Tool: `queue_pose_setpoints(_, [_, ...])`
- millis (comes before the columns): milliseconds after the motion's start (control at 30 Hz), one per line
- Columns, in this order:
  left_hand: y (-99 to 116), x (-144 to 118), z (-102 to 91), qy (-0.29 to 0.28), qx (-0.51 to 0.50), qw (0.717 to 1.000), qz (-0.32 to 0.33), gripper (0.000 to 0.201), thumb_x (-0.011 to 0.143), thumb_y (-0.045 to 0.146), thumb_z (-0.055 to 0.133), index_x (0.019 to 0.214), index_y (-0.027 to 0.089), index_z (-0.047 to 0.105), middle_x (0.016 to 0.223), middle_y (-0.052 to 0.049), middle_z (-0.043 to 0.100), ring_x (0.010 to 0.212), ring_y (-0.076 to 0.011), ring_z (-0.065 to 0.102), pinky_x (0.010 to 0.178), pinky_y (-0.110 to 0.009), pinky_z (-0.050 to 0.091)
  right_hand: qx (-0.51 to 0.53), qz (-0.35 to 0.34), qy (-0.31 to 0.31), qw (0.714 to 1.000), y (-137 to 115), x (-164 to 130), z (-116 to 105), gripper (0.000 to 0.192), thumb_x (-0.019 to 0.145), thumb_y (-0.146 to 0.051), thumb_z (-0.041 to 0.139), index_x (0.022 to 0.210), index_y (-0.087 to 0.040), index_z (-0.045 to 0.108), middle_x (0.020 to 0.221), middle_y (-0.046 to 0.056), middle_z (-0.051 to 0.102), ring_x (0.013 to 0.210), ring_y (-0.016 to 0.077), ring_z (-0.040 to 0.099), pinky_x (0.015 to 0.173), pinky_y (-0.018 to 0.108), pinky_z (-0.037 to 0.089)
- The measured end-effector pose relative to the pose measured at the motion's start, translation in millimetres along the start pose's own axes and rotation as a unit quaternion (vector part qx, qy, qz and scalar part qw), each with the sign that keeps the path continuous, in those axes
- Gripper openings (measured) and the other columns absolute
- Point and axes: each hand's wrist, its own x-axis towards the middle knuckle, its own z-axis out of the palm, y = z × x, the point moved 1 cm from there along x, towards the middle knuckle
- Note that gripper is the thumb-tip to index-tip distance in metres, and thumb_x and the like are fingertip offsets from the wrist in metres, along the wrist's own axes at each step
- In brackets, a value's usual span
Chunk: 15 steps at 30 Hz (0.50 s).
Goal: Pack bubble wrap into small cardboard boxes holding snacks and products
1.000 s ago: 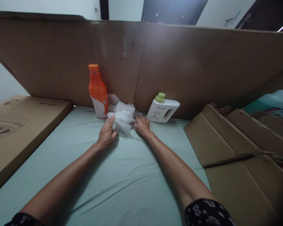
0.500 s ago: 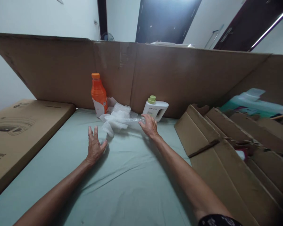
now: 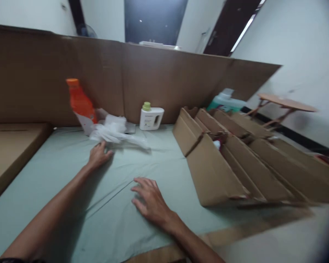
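My left hand [image 3: 98, 157] is at the near edge of a crumpled heap of clear plastic wrap [image 3: 113, 129], its thumb held apart from the fingers. Whether the fingertips touch the wrap I cannot tell. Over the pale green cloth [image 3: 120, 212], closer to me, my right hand [image 3: 150, 201] is open with fingers spread and nothing in it. Behind the wrap stands an orange bottle [image 3: 82, 106] with an orange cap, blurred. A white jug with a green cap [image 3: 150, 118] stands upright to the right of the wrap.
A cardboard panel [image 3: 153, 78] closes off the back. A flat cardboard box [image 3: 16, 142] lies at left. On the right is a cardboard box with dividers [image 3: 208, 175], with a bottle of teal liquid [image 3: 226, 102] behind it. A wooden folding table [image 3: 287, 102] stands beyond.
My right hand has come back from beside the white jug toward me, leaving the wrap. My left hand has moved nearer the wrap. The view has swung to the right.
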Motion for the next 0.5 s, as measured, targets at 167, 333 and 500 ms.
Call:
queue_pose_setpoints(167, [-10, -29, 5.7, -0.037, 0.0, 0.999, 0.008, 0.076, 0.092, 0.048, 0.042, 0.152, 0.003, 0.034, 0.137, -0.028, 0.057, 0.127, -0.0413, 0.056, 0.104, -0.055, 0.046, -0.036, 0.056, 0.097, 0.993, 1, -98, -21, 0.032, 0.09, -0.016, 0.062, 0.12, -0.024, 0.064, 0.13, 0.007, 0.069, 0.12, 0.0225, 0.062, 0.1, 0.04, 0.049])
queue_pose_setpoints(333, [-25, -165, 39.4, 0.026, 0.052, 0.986, 0.154, 0.063, 0.098, 0.047, 0.036, 0.147, 0.009, 0.05, 0.155, -0.026, 0.042, 0.148, -0.0439, 0.033, 0.115, -0.062, 0.033, -0.2, 0.018, 0.259, 0.945, 1, -146, -75, 0.032, 0.092, -0.01, 0.056, 0.122, -0.021, 0.06, 0.119, 0.01, 0.072, 0.115, 0.023, 0.064, 0.098, 0.038, 0.048])
queue_pose_setpoints(500, [-9, -266, 43.6, 0.045, 0.052, 0.957, 0.282, 0.059, 0.097, 0.038, 0.051, 0.154, 0.031, 0.041, 0.164, -0.01, 0.033, 0.151, -0.0353, 0.032, 0.116, -0.057, 0.036, -0.421, 0.106, 0.371, 0.821, 18, -133, -150, 0.051, 0.094, -0.038, 0.064, 0.135, -0.011, 0.055, 0.124, 0.022, 0.069, 0.116, 0.0373, 0.063, 0.095, 0.05, 0.045])
